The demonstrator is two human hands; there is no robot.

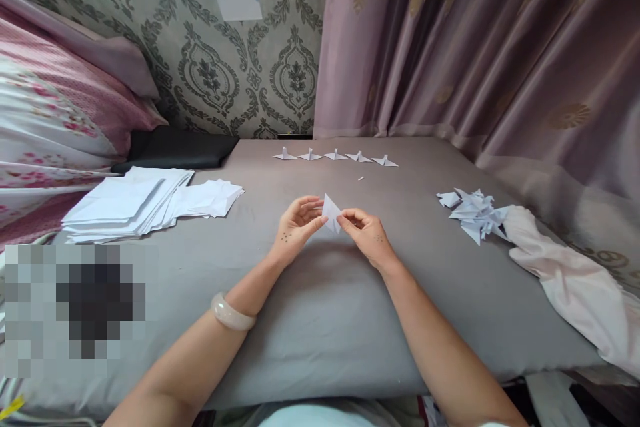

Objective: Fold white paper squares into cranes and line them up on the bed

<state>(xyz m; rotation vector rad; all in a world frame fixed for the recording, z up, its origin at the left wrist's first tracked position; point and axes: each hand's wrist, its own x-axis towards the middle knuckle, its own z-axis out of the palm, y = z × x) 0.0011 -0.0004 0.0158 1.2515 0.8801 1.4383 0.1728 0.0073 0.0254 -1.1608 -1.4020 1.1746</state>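
**Both hands fold one small paper above the grey bed**

Both hands meet at the middle of the view and share one small white folded paper point(331, 212). The left hand point(296, 225) supports it from the 9 o'clock side, with the fingers curved and the tips touching the paper edge. The right hand point(367, 233) pinches the lower corner from the 4 o'clock side between thumb and first finger. The paper stands as a pointed triangle, lifted a little above the grey sheet point(320, 320), not lying on it. On the left wrist there is a pale bangle point(231, 313).

At 12 o'clock from the hands, far on the sheet, a row of five finished paper figures point(335, 157) stands in one line. At 10 o'clock lies a stack of flat white sheets point(145, 203). At 3 o'clock, well apart, is a loose heap of folded pieces point(473, 212), just beside a pale cloth point(565, 280).

To do this fold well, it seems wise that the edges are matched exactly before any pressing, and that one hand keeps the point fixed while the other draws the crease slowly with the fingertip. Working in the air may let the paper slip; pressing it down on the sheet would probably give a sharper crease.
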